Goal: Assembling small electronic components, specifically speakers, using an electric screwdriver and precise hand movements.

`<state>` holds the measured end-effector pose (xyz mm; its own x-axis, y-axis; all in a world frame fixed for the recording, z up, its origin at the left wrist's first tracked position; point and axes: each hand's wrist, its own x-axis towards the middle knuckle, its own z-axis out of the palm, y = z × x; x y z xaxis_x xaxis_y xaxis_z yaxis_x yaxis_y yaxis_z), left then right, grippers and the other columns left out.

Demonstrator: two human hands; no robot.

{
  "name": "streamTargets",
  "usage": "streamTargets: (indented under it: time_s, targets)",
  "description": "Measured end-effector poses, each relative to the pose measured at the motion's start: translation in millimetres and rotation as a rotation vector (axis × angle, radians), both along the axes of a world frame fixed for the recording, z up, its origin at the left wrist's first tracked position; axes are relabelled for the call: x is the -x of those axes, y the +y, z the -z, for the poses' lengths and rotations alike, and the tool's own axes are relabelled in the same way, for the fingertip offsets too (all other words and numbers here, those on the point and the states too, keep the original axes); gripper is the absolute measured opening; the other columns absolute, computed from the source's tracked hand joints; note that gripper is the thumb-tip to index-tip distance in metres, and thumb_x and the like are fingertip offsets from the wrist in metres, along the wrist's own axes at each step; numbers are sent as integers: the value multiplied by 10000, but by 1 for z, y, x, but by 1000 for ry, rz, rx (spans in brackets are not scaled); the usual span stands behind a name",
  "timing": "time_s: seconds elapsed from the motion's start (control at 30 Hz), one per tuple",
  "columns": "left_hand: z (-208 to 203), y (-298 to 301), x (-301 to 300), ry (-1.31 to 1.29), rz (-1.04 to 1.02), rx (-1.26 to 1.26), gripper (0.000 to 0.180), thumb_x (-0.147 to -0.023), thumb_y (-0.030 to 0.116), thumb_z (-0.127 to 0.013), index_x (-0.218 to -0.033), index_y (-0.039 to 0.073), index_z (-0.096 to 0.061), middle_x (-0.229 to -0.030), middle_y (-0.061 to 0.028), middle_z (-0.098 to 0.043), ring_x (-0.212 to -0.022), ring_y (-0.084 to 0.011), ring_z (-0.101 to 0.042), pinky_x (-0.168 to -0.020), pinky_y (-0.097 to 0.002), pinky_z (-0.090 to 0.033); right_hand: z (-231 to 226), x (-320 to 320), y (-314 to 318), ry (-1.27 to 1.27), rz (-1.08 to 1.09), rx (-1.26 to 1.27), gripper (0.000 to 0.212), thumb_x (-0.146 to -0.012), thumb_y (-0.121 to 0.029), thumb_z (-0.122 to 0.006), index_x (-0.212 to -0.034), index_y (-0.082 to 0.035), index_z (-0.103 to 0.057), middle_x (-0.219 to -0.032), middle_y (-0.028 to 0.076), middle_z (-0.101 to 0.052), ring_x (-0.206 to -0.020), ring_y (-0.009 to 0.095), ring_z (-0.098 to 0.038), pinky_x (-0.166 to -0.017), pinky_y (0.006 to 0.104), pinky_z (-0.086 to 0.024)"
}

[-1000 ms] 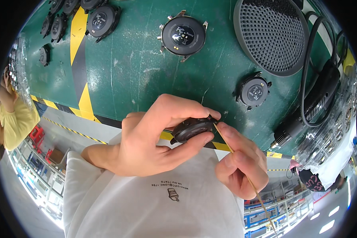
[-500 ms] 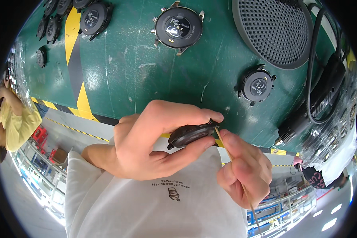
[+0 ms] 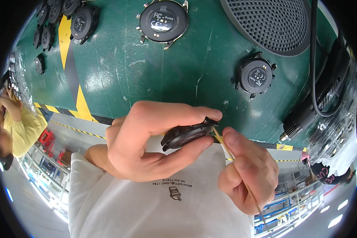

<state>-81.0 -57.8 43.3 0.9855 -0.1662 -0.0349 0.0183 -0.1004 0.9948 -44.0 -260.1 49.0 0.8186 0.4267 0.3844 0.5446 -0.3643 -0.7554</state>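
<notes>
Between the thumb and fingers of my left hand (image 3: 146, 142) a black watch case (image 3: 188, 134) is held on edge, tilted, above the near edge of the green table. My right hand (image 3: 250, 170) pinches a thin wooden stick (image 3: 228, 152), whose upper tip meets the lug end of the case beside my left fingertips. Beyond my hands, a silver-edged watch case (image 3: 164, 22) lies back side up. To the right rests another black watch case (image 3: 256, 76), also back up. The far face of the held case is hidden from me.
Several black watch cases (image 3: 83, 24) are grouped at the far left by yellow-black tape (image 3: 70, 67). A round perforated grey plate (image 3: 271, 25) sits at the far right, near a black corded electric screwdriver (image 3: 317, 93) and clear plastic packaging (image 3: 337, 127). A person in yellow (image 3: 25, 131) is at left.
The view has shifted a little, so the table things sit higher in it. Both hands keep their hold; the stick's tip stays at the case's end.
</notes>
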Motion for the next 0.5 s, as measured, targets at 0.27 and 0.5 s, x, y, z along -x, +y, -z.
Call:
streamTargets:
  time_s: [0.27,0.5]
  targets:
    - [4,-2,-4,-62,-47,-7,436,-850,-161,-678,-1177,-135,-390,-1065,-367,-657,-969,-364,-743,-731,-313,-657,-4,-5,-7,206,-198,-45,266,-955,27,-600,-1185,104,-488,-1085,334,-686,-906,403,-747,-711,390,-650]
    - [-3,1,-4,-17,-54,-24,484,-869,-126,-686,-1232,-86,-368,-1085,-363,-674,-919,-331,-755,-750,-337,-656,6,0,-1,160,-131,-143,269,-944,26,-612,-1174,80,-484,-968,271,-694,-807,362,-741,-642,372,-636]
